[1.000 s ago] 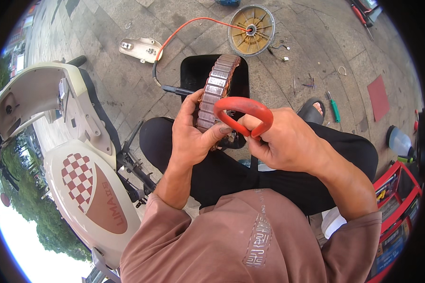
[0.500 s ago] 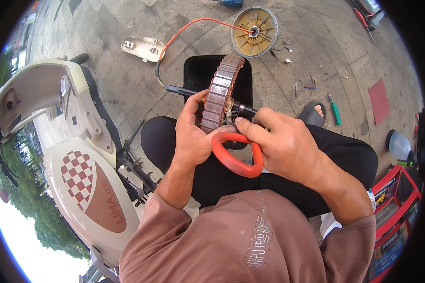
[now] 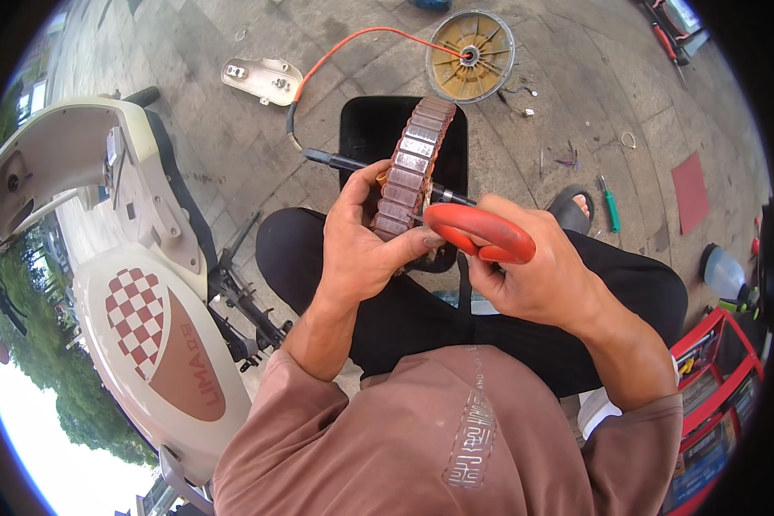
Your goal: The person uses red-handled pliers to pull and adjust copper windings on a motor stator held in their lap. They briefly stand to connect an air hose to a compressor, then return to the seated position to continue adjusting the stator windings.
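My left hand (image 3: 359, 245) is wrapped round the near side of a motor stator (image 3: 410, 168), a ring of grey metal teeth edged with copper windings. The stator stands tilted on its dark shaft (image 3: 344, 162), above a black rectangular surface (image 3: 359, 125). My right hand (image 3: 537, 267) grips scissors by their thick red loop handles (image 3: 490, 225). Their tip points at the stator's near right side, close to my left thumb; the fingers and the stator hide most of the blades. An orange cable (image 3: 344, 40) runs from the shaft end to a round hub cover (image 3: 445, 82).
On the paving lie a cream plastic cover (image 3: 251, 84), a green-handled screwdriver (image 3: 611, 209) and a red sheet (image 3: 690, 193). A cream scooter body (image 3: 95, 292) stands at left. At right are a red toolbox (image 3: 692, 344) and a clear bottle (image 3: 725, 273).
The scissors have turned in my right hand, their red handles swinging up and to the right. The stator has shifted slightly rightward in my left hand.
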A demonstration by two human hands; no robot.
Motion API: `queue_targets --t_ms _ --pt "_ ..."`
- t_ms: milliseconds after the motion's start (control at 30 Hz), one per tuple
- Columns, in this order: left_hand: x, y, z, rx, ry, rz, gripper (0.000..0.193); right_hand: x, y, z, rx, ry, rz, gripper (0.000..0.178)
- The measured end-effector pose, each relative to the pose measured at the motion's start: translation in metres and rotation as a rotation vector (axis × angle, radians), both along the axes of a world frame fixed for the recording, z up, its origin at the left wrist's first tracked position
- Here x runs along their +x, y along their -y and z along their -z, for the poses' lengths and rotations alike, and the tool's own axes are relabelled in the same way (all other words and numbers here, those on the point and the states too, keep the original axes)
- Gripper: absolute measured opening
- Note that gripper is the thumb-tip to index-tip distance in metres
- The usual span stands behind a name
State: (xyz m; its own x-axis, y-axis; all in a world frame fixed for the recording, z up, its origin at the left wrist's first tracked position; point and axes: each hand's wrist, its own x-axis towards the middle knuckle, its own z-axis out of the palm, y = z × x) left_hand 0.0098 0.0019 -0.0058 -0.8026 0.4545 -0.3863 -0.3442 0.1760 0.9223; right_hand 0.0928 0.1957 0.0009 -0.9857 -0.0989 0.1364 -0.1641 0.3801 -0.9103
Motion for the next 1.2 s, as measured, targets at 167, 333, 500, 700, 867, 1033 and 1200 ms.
queue_targets --t_ms 167,333,500,700,867,1033,1200 --pt "-0.002 0.0 0.002 -0.069 -0.068 0.016 0.084 0.001 0.0 -0.001 0.012 0.01 0.01 0.042" --pt "-0.003 0.001 0.004 -0.09 -0.071 0.013 0.085 -0.003 -0.002 -0.001 -0.015 0.009 -0.015 0.037" --pt "0.0 0.001 0.006 0.01 -0.037 -0.016 0.086 -0.006 -0.009 -0.001 -0.103 0.129 -0.084 0.024" --pt "0.002 0.001 0.007 0.015 -0.04 -0.03 0.086 0.001 0.001 -0.004 -0.019 0.071 0.019 0.03" --pt "0.0 0.0 0.004 -0.056 -0.042 -0.017 0.087 -0.002 0.002 -0.001 0.043 -0.053 0.011 0.037" --pt "0.0 0.003 0.004 -0.029 -0.031 0.0 0.085 -0.009 -0.01 -0.002 -0.082 0.1 -0.111 0.036" --pt "0.002 0.001 0.006 0.043 -0.047 -0.034 0.082 -0.002 -0.002 -0.005 -0.036 0.082 -0.03 0.03"
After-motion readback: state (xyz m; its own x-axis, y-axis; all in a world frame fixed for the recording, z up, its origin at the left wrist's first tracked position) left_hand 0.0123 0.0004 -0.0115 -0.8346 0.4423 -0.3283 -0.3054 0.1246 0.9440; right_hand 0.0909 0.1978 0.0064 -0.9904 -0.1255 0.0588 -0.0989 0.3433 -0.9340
